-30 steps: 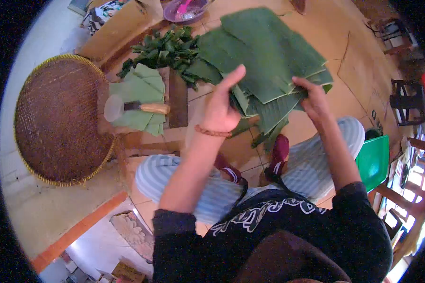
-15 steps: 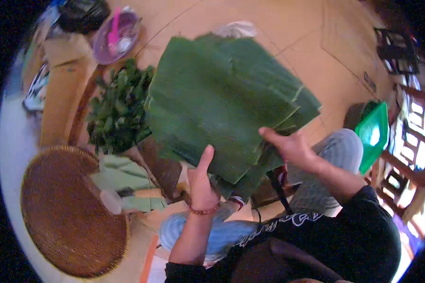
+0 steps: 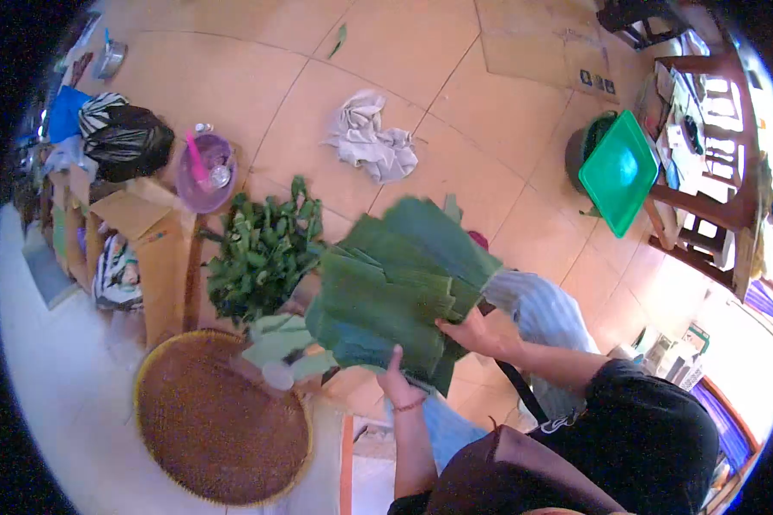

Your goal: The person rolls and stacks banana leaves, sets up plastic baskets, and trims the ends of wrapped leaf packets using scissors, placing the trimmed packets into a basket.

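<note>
A stack of green leaf sheets is held between both hands over my lap. My left hand grips its lower edge, thumb on top, with a braided bracelet at the wrist. On the right, my right hand pinches the stack near its lower right edge; the fingers beneath are hidden. Just left of the stack lie paler leaf pieces with a round whitish object on them. A pile of dark green rolled leaves sits behind these.
At the lower left is a round woven tray. Farther back are a purple basin with a pink utensil, a black plastic bag and a cardboard box. A crumpled cloth lies on the floor; a green tray is at right.
The view has swung, bringing more floor and the crumpled cloth into sight. Both hands keep hold of the leaf stack, now lower in view, with its sheets fanned differently.
</note>
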A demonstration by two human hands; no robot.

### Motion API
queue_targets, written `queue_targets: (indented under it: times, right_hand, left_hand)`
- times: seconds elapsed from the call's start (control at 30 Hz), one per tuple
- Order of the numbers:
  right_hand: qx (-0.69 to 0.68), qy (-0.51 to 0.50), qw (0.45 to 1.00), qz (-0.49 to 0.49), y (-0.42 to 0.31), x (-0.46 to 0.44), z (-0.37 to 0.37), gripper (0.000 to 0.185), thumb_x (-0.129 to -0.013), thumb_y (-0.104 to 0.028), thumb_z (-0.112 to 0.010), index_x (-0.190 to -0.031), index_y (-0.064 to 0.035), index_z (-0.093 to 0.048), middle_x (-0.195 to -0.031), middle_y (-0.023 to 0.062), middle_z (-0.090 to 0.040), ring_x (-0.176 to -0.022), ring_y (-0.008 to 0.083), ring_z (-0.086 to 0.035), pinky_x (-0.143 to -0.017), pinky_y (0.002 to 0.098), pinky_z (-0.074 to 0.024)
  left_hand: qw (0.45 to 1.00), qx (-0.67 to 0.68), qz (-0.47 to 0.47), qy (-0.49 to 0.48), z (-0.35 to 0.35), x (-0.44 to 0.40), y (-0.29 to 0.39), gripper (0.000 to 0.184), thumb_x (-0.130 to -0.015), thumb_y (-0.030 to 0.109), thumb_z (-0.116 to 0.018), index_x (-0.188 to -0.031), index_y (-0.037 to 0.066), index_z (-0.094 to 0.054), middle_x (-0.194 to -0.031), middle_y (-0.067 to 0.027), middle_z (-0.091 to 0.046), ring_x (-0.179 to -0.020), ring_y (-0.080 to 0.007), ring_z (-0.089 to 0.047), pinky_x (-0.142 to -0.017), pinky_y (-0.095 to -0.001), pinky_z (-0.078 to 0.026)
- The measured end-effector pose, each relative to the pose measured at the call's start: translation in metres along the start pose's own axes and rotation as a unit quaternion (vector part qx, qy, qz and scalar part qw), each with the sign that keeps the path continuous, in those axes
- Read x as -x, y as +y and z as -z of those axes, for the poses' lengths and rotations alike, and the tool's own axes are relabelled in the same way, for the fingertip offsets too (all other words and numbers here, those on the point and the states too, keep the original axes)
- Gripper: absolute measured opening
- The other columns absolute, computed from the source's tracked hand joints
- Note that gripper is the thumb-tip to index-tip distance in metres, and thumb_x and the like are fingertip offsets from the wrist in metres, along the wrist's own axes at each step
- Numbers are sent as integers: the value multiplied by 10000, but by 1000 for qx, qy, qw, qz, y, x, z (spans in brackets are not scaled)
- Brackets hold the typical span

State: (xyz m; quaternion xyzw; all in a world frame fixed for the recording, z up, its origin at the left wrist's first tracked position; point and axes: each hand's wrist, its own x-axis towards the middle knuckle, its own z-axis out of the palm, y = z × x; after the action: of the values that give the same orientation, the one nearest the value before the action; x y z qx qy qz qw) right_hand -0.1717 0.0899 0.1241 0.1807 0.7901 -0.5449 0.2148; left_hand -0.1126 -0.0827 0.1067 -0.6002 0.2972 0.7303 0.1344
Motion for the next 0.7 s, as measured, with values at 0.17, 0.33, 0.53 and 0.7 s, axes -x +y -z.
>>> queue_targets:
  times: [0.17, 0.33, 0.53, 0.7]
  right_hand:
    - [-15, -23, 999, -34, -44, 105, 16, 346, -730, -91, -624, -1058, -28, -531, -1029, 123, -545, -986, 262, -493, -870, 373, -381]
    - [-73, -9, 997, -18, -104, 161, 57, 361, -721, -66, -629, -1066, -27, -529, -998, 89, -568, -924, 196, -520, -787, 335, -440]
    - [-250, 109, 961, -51, -182, 212, 120, 430, -719, -101, -632, -1128, -47, -512, -1129, 125, -539, -1063, 226, -479, -912, 359, -376]
    - [-293, 287, 912, 12, -180, 258, 143, 382, -723, -58, -617, -1082, 21, -512, -1039, 121, -563, -980, 202, -509, -848, 334, -413]
  left_hand:
    - [996, -60, 23, 55, 29, 131, 28, 400, -735, 0, -617, -1106, -31, -472, -1054, -107, -541, -909, -236, -540, -819, -360, -442]
    - [995, -55, 83, 5, 27, 209, 48, 373, -750, 49, -622, -1088, -36, -489, -1041, -114, -548, -919, -243, -540, -823, -365, -439]
    - [964, -196, 112, -140, -34, 254, 76, 379, -769, 134, -613, -1106, -1, -504, -1095, -96, -547, -964, -249, -532, -845, -388, -421]
    - [864, -430, 150, -214, -128, 342, 77, 390, -765, 187, -618, -1109, 32, -518, -1103, -95, -556, -999, -263, -525, -881, -401, -406]
